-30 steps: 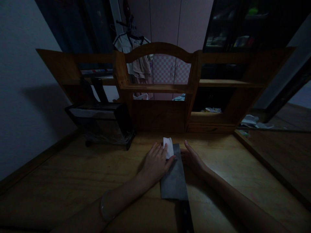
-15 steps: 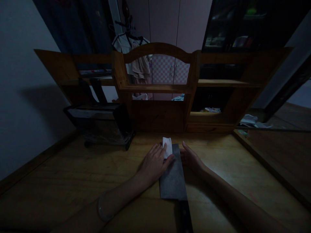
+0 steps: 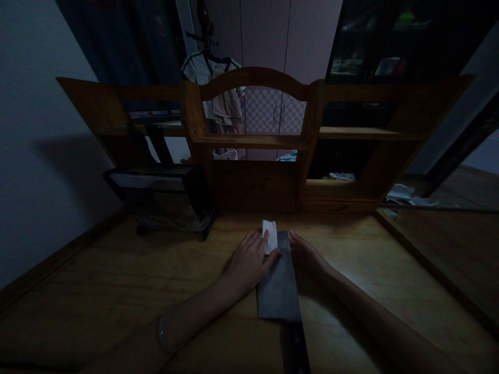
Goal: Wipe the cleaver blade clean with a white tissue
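A cleaver (image 3: pixel 278 291) with a wide grey blade and a black handle (image 3: pixel 297 345) lies on the wooden desk, its handle toward me. My left hand (image 3: pixel 249 259) rests over the blade's far left part, fingers holding a folded white tissue or cloth (image 3: pixel 270 236) and thumb on the metal. At the blade's far right edge is my right hand (image 3: pixel 307 254), its thumb tip against that edge and its other fingers curled, partly hidden by the blade. The underside of the blade is out of sight.
On the desk's left stands a black-framed knife holder (image 3: pixel 163 202) with two dark handles rising from it. A wooden shelf unit (image 3: pixel 253 184) runs along the back. A raised wooden rim (image 3: pixel 429 265) borders the right side. The room is dim.
My right thumb has come down and in toward the blade's right edge. My left hand, the white tissue and the cleaver look nearly unchanged.
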{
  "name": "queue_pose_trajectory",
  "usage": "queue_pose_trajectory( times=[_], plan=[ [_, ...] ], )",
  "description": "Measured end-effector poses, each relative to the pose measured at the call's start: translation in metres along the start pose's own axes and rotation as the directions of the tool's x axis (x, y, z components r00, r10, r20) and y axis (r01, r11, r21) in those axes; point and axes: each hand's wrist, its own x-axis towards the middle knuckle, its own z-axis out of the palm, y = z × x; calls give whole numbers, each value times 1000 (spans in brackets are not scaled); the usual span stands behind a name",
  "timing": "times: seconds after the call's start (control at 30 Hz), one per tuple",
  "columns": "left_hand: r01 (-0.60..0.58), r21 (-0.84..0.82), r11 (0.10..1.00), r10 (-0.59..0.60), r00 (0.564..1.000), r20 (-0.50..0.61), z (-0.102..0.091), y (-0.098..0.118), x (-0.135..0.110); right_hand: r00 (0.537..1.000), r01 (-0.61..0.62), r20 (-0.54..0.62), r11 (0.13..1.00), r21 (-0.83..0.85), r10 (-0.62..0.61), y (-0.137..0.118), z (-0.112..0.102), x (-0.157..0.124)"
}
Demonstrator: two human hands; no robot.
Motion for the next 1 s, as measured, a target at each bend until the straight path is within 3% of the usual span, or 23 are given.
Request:
queue_pose_trajectory(
  times=[0.37,0.67,1.0],
  plan=[
    [-31,-6,999,31,999,-7,3,-1,-1,996,87,20,993,-78,-86,9,-8,6],
    [-28,-13,1000,29,999,29,6,-3,-1,994,97,63,987,-125,-90,4,-3,-2],
    [-21,-50,999,24,998,63,5,-3,-2,998,62,22,987,-146,-60,2,1,-3]
  ],
)
